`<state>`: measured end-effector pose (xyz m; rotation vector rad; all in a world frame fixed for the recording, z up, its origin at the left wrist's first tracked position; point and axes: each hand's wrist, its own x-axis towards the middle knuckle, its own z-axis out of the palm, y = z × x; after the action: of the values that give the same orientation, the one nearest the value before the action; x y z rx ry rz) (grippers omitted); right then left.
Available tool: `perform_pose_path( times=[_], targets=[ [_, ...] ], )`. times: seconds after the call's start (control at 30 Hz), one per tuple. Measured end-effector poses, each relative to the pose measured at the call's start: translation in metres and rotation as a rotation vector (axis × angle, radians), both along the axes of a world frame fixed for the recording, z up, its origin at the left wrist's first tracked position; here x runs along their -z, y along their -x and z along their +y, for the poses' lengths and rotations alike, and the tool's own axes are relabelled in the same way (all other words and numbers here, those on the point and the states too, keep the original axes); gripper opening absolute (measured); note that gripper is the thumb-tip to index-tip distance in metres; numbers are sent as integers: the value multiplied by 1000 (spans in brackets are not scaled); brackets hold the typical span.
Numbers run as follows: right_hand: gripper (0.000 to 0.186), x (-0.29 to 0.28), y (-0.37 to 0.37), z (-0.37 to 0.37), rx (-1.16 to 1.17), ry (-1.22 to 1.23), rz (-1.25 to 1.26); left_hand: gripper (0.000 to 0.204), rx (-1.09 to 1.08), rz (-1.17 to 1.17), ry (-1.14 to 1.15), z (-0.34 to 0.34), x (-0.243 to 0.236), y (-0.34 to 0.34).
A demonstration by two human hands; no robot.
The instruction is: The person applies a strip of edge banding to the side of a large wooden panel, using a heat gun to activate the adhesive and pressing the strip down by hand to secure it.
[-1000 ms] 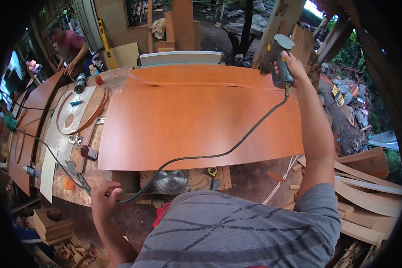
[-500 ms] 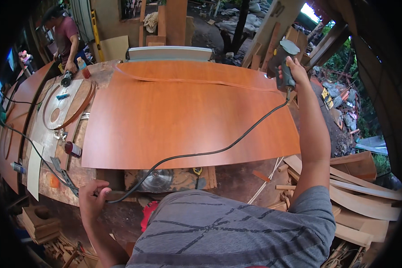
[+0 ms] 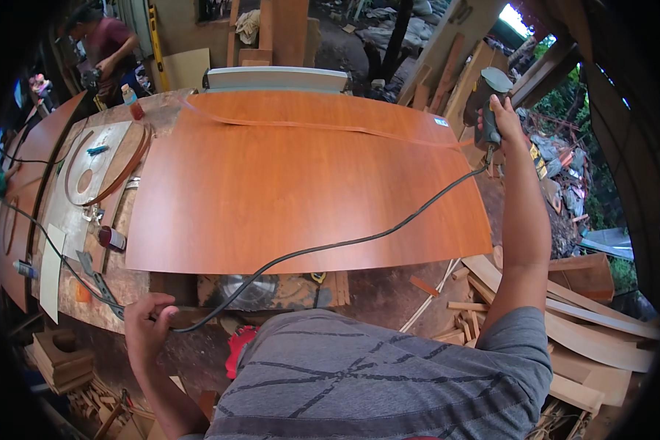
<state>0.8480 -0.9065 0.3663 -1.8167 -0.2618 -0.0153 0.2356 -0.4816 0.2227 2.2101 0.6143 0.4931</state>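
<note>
My right hand (image 3: 495, 121), arm stretched out past the far right corner of the panel, is wrapped round the handle of a green corded power tool (image 3: 489, 92). The tool has a rounded head; its exact kind is hard to make out. From its base a black power cord (image 3: 378, 235) droops across the panel toward me. Near the bench's front edge at lower left, my left hand (image 3: 148, 323) is closed on that cord. Between the hands lies a wide wood-grain panel (image 3: 308, 191), glossy orange-brown. A thin strip of edge banding (image 3: 293, 125) runs loosely along its far side.
Left of the panel are a coiled strip (image 3: 128, 172), a dark red bottle (image 3: 112, 238) and an orange-liquid bottle (image 3: 133, 103). A saw blade (image 3: 249, 291) shows below the panel. Wood offcuts (image 3: 594, 337) pile up at right. Another person (image 3: 106, 51) works at far left.
My right hand has moved the power tool slightly right and nearer, off the panel's corner, uncovering a small label there. The other person's hand and tool have lifted away from the bench.
</note>
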Motion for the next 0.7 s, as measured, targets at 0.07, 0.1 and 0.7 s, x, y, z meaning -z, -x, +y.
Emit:
perform_pose_path(
  times=[0.07, 0.1, 0.7],
  targets=[
    [81, -1, 1, 0, 6, 7, -14, 17, 15, -16, -33, -2, -1, -2],
    [59, -2, 2, 0, 35, 10, -26, 17, 3, -10, -17, -4, -2, -2],
    [67, -6, -23, -25, 151, 225, -313, 21, 42, -4, -92, -10, -5, -13]
  ],
)
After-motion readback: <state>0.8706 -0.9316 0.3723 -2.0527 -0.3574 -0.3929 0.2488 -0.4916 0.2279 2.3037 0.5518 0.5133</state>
